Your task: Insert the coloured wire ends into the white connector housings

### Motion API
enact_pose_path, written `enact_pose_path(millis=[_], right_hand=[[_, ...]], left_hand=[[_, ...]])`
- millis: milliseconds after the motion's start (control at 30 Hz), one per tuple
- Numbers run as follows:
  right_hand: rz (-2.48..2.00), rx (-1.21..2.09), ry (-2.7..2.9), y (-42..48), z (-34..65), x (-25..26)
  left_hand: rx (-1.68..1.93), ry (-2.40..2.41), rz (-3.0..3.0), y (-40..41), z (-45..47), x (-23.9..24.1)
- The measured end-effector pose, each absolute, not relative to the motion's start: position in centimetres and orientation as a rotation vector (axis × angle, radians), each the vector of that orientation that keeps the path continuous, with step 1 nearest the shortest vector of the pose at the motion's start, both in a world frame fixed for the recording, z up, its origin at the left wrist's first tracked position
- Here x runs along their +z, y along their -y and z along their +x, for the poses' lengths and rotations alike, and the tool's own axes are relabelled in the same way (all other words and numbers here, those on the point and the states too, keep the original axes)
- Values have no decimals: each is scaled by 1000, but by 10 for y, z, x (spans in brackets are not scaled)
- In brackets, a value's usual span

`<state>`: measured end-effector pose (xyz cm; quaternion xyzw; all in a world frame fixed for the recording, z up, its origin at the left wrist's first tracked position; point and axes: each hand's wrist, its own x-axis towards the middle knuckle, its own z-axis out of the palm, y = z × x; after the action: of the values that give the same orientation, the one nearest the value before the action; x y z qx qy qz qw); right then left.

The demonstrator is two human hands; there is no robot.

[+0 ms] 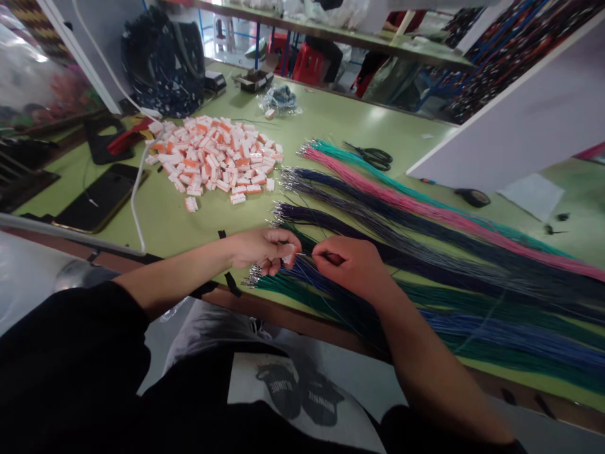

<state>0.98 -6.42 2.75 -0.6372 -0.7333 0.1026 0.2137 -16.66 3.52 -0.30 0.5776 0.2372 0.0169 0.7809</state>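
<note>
My left hand is closed around a small white and orange connector housing, just above the near edge of the green table. Facing it from the right, my right hand pinches a thin wire whose tip points at the housing. Whether the tip sits inside the housing or only touches it I cannot tell. Bundles of cut wires with metal terminals lie below and beyond my hands: green wires, dark purple wires, grey wires, pink wires and teal wires.
A heap of white and orange housings lies beyond my left hand. Black scissors rest behind the wires. A phone and a white cable are at the left, a black tape roll at the right. A white panel stands there.
</note>
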Motion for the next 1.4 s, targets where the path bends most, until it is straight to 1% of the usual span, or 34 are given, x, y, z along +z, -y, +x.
enact_pose_path(millis=[233, 700, 867, 933, 1300, 1400], right_hand=[[-1779, 182, 2109, 64, 8, 27], [-1776, 145, 2033, 63, 6, 23], [-1845, -56, 2063, 64, 1, 21], [-1864, -75, 2065, 64, -1, 20], [-1832, 310, 1870, 60, -7, 9], [-1797, 361, 1845, 59, -8, 7]], left_hand=[[38, -511, 1258, -35, -167, -4], [30, -501, 1260, -35, -167, -2], [35, -525, 1260, -34, -165, -3], [42, -536, 1269, -33, -165, -2], [57, -559, 1321, -30, -164, 1], [65, -551, 1331, -30, -165, 1]])
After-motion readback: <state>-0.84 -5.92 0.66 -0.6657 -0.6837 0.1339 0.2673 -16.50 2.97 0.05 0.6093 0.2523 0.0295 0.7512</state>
